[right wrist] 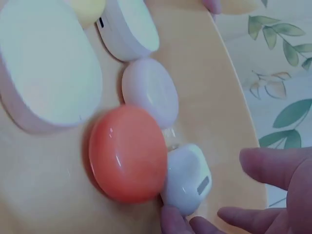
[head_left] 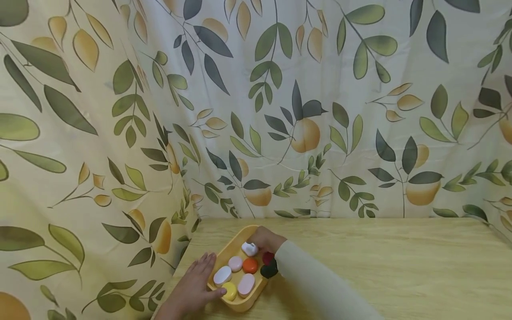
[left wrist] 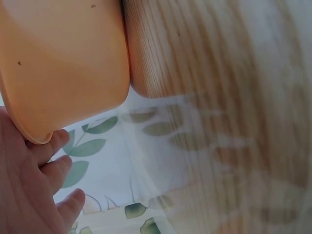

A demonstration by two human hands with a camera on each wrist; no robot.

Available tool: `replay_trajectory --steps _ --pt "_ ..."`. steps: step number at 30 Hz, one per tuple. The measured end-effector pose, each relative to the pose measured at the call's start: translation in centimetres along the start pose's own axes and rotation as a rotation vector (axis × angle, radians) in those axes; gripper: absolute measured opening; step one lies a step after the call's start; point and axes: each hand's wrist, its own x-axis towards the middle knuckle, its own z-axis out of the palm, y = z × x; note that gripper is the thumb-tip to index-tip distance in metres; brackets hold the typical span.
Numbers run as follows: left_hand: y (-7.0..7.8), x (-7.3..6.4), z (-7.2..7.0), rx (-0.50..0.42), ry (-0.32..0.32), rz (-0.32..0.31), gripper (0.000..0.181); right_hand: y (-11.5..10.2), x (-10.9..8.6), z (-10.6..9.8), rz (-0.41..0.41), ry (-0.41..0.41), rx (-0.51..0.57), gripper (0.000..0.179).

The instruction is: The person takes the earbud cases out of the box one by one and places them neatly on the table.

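An orange tray (head_left: 236, 306) holds several smooth rounded cases that look like earbud cases. My left hand (head_left: 194, 284) grips its near-left rim, fingers along the outside and thumb over the edge by a yellow case (head_left: 230, 291). Over the far right end, my right hand (head_left: 267, 240) touches a white case (right wrist: 187, 180) with its fingertips. In the right wrist view the thumb stands apart from that case. An orange-red case (right wrist: 129, 153) lies against it. Beyond are a small pink case (right wrist: 150, 92), a white oval case (head_left: 222, 276) and a pale pink oval case (head_left: 246, 285).
A dark red thing (head_left: 268, 257) and a black thing (head_left: 269, 269) show by the right cuff; their kind is unclear. The wood-grain table (head_left: 400, 262) extends to the right. Leaf-patterned curtains (head_left: 256, 133) hang behind and along the left.
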Motion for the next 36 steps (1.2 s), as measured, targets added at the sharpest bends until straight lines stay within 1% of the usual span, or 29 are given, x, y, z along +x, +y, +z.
replay_trajectory --steps 2,7,14,20,24,28,32,36 --pt "0.1 0.0 -0.2 -0.003 0.003 -0.001 0.097 -0.3 0.0 0.4 0.040 -0.014 0.052 0.015" --pt "0.0 0.0 -0.1 0.000 -0.001 -0.004 0.098 -0.2 0.2 1.1 0.068 -0.006 0.062 0.013" --pt "-0.1 0.3 0.0 0.002 0.008 0.001 0.097 -0.2 0.8 1.2 0.102 0.000 0.050 0.004" --pt "-0.2 0.3 0.1 0.006 0.018 0.014 0.096 0.0 1.1 1.4 0.133 -0.011 0.004 0.005" --pt "-0.2 0.2 0.0 0.005 0.018 0.013 0.097 0.2 1.1 1.5 0.135 -0.016 -0.003 0.005" --pt "-0.3 0.3 0.1 -0.004 0.021 0.014 0.096 0.3 1.0 1.8 0.110 -0.008 -0.007 0.004" --pt "-0.3 0.2 0.3 -0.017 0.024 0.023 0.094 0.5 1.0 2.0 0.102 -0.010 0.000 0.007" --pt "-0.3 0.2 0.1 0.002 0.018 0.018 0.093 0.5 1.3 2.0 0.099 -0.023 0.028 0.007"
